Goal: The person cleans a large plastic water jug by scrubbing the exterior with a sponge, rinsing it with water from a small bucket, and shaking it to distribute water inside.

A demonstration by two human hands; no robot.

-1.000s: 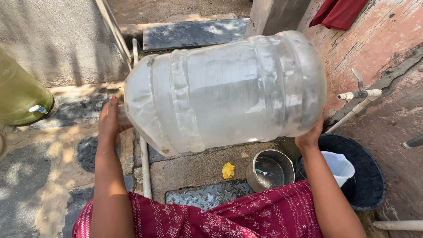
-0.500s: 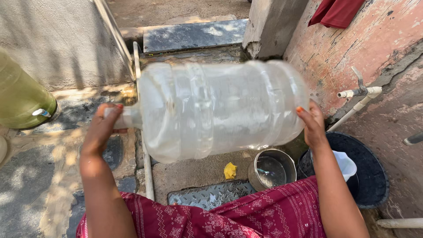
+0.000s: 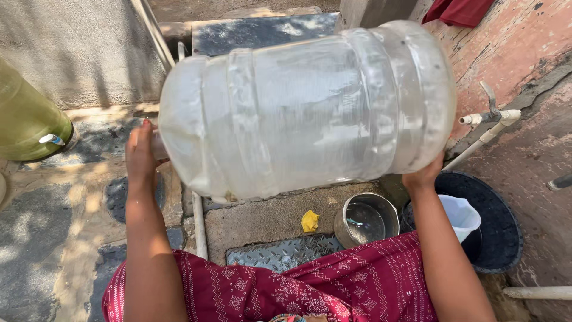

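A large clear plastic water jug point(image 3: 310, 107) lies sideways in the air in front of me, its neck to the left and its base to the right. My left hand point(image 3: 140, 156) is pressed flat over the neck end. My right hand point(image 3: 424, 176) props up the base end from below. A little water shows inside, blurred by motion. Below me is my dark red patterned garment point(image 3: 310, 286).
On the ground sit a steel pot point(image 3: 364, 218), a yellow scrap point(image 3: 309, 221), a black tub point(image 3: 500, 226) holding a white mug point(image 3: 460, 216), and a metal grate point(image 3: 268, 253). A white tap pipe point(image 3: 491, 119) juts from the right wall. A green container point(image 3: 27, 122) stands left.
The jug swung away and down half a second ago, then came back up close to the camera; both hands stayed on its ends.
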